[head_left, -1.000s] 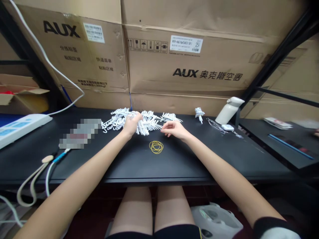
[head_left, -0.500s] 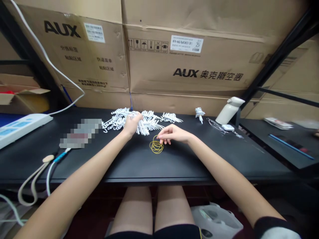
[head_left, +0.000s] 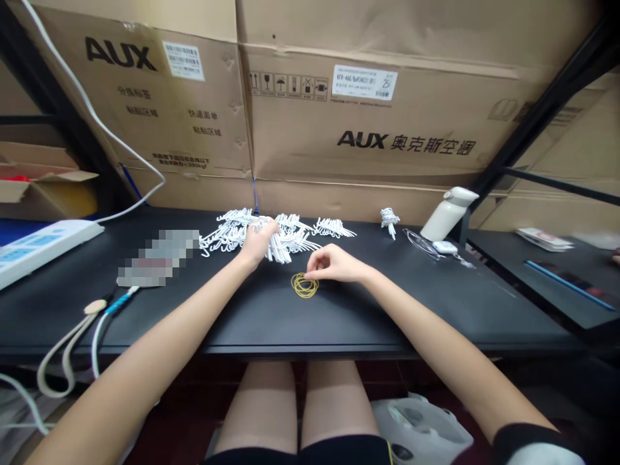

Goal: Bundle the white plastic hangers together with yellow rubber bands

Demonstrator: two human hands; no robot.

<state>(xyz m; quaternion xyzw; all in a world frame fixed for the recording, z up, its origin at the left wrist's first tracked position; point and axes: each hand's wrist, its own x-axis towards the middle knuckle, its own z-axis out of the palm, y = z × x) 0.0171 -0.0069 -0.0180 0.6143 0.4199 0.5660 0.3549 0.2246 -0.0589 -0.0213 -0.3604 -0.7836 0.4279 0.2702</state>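
My left hand (head_left: 256, 245) is wrapped around a bundle of thin white hooks (head_left: 279, 250), whose straight ends stick out toward me. Behind and to both sides of that hand lie piles of similar white hooks (head_left: 232, 237). In front of them a loose heap of yellow rubber bands (head_left: 305, 292) rests on the black tabletop. Thumb and fingertips of my right hand (head_left: 336, 263) pinch together at the heap's upper right edge, on a rubber band. Exactly how many bands are between the fingertips is too small to see.
A tied white hook bundle (head_left: 389, 219), glasses (head_left: 422, 244), a small white case (head_left: 444, 248) and a cream bottle (head_left: 449, 213) stand or lie to the right. On the left are a power strip (head_left: 48, 245) and a blurred phone-like object (head_left: 159, 258). Large cartons (head_left: 363, 174) back the table.
My right hand has lowered slightly and its fingers have curled in; the band that was raised at the fingertips is now down at the heap. My left hand has stayed on the bundle.
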